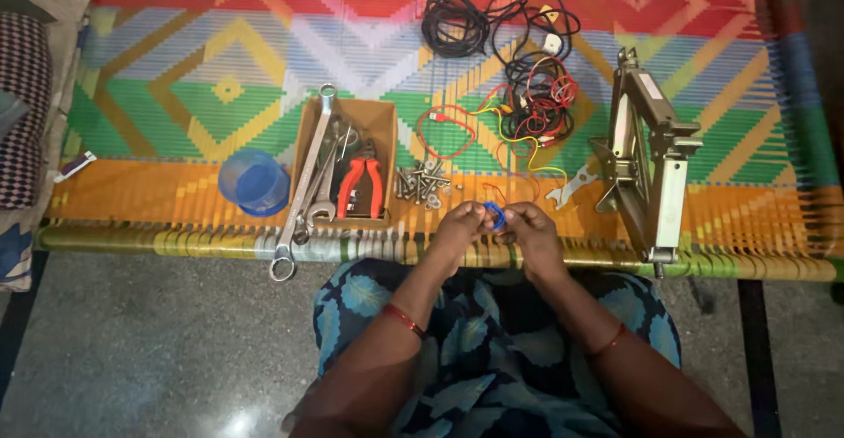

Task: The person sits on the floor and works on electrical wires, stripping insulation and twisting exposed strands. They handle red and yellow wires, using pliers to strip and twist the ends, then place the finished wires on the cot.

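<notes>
My left hand (459, 225) and my right hand (530, 229) meet at the front edge of a woven cot (176, 95). Together they pinch a small blue roll (497, 216), which looks like tape; most of it is hidden by my fingers. A thin red wire (489, 188) runs from near my fingers up toward a tangle of red, yellow and black wires (527, 104). A small heap of bolts and nuts (422, 183) lies just left of my hands.
A cardboard box (380, 121) holds spanners and red-handled pliers (361, 188); a long spanner (299, 193) sticks out past the cot's edge. A blue plastic cup (253, 182) lies left of it. A metal scissor jack (646, 156) and a small flat spanner (567, 187) sit right. Cushions (26, 95) far left.
</notes>
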